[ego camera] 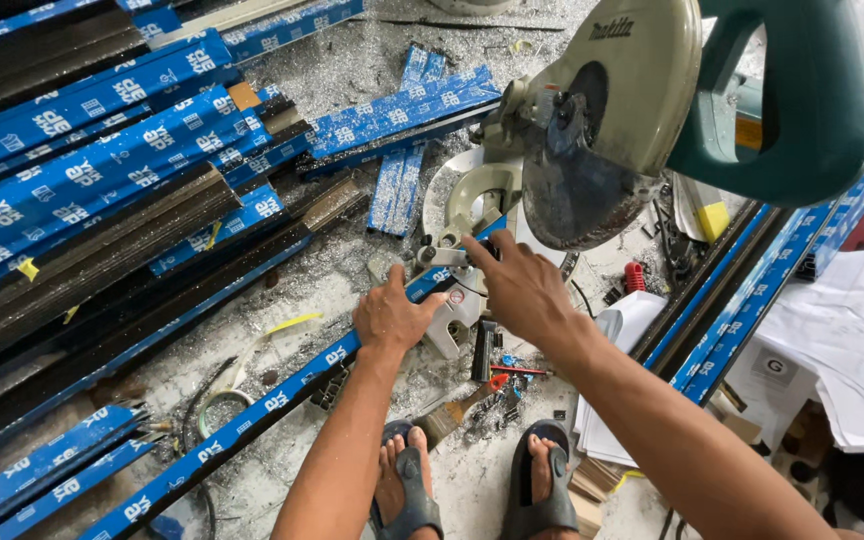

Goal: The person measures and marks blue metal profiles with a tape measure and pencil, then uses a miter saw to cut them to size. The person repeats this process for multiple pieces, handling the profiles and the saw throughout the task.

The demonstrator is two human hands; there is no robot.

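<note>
Left hand (390, 318) presses flat on the blue profile (252, 415), right hand (517, 285) pinches the saw's clamp (452, 258); blade (592, 150) overhead, stacked profiles (102, 170) crowding left, shavings across the floor (352, 70).

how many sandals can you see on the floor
2. The left sandal sits at the bottom centre below the left hand; the right sandal is beside it, under the right hand's forearm. Both are partly cropped.
</note>
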